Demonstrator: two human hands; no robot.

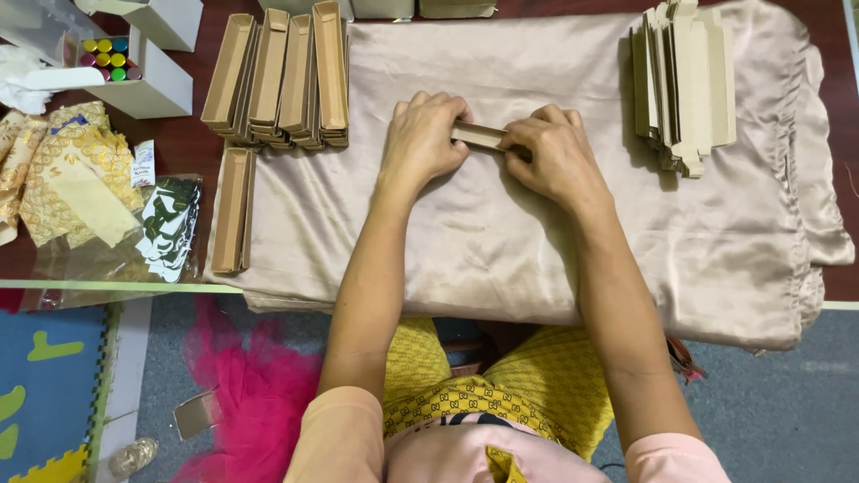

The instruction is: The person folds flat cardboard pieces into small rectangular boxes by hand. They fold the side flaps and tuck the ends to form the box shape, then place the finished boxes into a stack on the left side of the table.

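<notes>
Clear packet (165, 228) of green-white labels lies beside folded tan boxes (277, 76).

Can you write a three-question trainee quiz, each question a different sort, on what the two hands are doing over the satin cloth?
1. True or false: both hands grip the same cardboard strip.
2. Multiple choice: the stack of flat unfolded cardboard blanks lies A) to the person's right on the cloth, B) on the floor, C) in the person's lap.
3. Fill in: the folded cardboard trays stand in a row on the person's ____ side.

Key
1. True: the left hand and right hand pinch its two ends above the satin cloth.
2. A.
3. Left.
</notes>
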